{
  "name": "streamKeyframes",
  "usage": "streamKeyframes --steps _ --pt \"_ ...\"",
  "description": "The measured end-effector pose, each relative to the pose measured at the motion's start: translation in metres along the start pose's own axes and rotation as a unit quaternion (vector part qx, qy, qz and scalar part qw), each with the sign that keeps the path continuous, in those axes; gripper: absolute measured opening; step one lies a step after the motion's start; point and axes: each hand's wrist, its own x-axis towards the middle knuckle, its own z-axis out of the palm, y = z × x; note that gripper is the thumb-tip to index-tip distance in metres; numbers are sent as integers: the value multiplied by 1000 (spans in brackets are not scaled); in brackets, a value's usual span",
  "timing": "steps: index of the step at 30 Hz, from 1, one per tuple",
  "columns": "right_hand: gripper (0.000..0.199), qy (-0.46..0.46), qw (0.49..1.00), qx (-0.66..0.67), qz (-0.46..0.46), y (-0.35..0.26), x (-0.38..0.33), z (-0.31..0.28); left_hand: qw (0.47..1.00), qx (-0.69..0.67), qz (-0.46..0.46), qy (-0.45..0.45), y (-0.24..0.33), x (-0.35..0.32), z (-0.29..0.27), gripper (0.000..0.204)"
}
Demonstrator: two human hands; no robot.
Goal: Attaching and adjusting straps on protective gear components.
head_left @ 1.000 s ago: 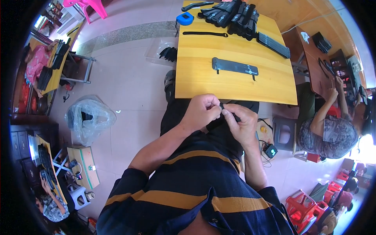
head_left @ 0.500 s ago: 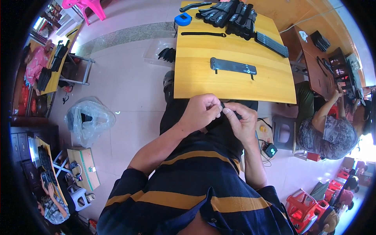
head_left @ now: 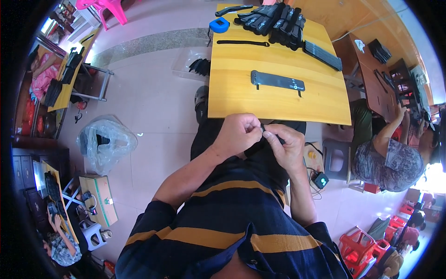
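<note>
A small black strip (head_left: 263,127) is held in front of the lap, just beside the near edge of the yellow worktop (head_left: 232,103). By the left hand (head_left: 241,132), with its fingers curled in and thumb closed, one end appears to be pinched; by the right hand (head_left: 284,141), nearly closed too, the strip is gripped between thumb and bent fingers. How much of it is covered by the fingers cannot be told. Since only a little material seems to be caught, the strip could be let slip if the two pinches are pulled unevenly, and against the dark trousers (head_left: 204,139) it would be easily lost from sight. The knuckles could also be knocked on the worktop's edge if both hands are raised carelessly. On the worktop, a flat dark piece (head_left: 278,81) with two short tabs is laid alone, and might be nudged by a sleeve or forearm reaching over toward the long black strap (head_left: 242,43) or the heaped black bundles (head_left: 269,21) beyond.
</note>
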Motion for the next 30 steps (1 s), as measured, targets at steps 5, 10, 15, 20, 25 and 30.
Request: streamKeyframes --steps 5,10,15,20,25,30 --pt "10 4 1000 -5 -7 -3 0 2 1000 -3 5 -14 -4 1 -3 5" --pt "10 0 1000 2 -1 -3 0 2 998 -42 -38 -36 12 -1 -6 5" --pt "10 -4 1000 9 -14 -3 1 1 997 -39 -51 -52 14 0 -10 7" --pt "10 -5 1000 1 -15 -2 0 1 995 -43 -61 -59 10 2 -9 4" --pt "10 2 999 -31 -40 -7 1 1 996 -56 -55 -43 5 1 -6 3" --pt "9 19 991 -97 -88 -8 1 3 999 -28 -26 -2 -6 0 -1 2"
